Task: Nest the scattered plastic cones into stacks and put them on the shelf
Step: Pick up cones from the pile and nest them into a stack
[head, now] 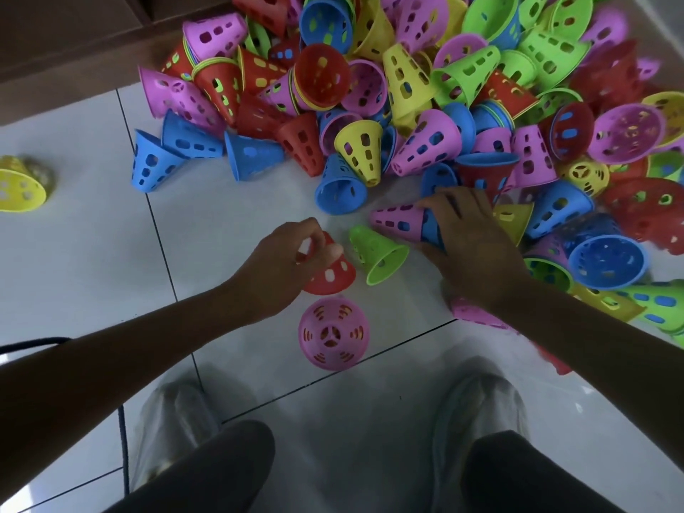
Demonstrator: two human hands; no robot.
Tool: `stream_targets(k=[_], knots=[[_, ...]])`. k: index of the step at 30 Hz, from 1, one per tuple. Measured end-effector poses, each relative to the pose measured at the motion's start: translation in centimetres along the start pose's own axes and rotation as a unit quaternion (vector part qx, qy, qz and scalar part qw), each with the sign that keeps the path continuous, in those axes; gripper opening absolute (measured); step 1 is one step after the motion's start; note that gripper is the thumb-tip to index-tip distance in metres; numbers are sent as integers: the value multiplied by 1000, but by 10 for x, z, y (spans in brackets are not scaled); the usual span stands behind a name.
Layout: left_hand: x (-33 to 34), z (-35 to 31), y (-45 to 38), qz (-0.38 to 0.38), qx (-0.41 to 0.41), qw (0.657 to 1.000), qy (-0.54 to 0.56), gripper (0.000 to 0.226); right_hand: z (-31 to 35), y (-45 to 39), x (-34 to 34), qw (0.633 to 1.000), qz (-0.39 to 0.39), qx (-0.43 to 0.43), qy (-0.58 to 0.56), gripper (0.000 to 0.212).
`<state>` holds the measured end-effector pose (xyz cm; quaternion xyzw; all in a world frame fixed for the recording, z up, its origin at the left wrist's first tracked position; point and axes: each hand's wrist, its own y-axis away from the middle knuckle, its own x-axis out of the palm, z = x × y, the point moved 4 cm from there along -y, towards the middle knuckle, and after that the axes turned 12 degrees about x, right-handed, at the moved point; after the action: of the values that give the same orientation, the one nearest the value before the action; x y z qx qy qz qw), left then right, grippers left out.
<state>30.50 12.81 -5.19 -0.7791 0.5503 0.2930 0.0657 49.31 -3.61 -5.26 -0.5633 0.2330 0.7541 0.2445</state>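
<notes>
Cones lie heaped on the tiled floor. Left hand pinches a red cone beside a green cone; right hand grips a pink cone at the heap's edge.

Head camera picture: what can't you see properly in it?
- Shelf: not in the head view at all.
- Pile: cut off by the top and right edges, so the cones can't be counted.
- Blue cone: mostly hidden under the right hand.
- Red cone: tip hidden by the left hand.
- Shoes: blurred.
</notes>
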Motion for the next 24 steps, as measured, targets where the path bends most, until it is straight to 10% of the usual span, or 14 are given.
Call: stream_targets(k=[16,24], knots=[[-37,-58,50,-135,-36,947,291,45,-4,40,-20,995,-36,55,-68,34],[-28,-84,87,-98,52,968,224,59,4,61,-51,976,-79,122,-162,28]])
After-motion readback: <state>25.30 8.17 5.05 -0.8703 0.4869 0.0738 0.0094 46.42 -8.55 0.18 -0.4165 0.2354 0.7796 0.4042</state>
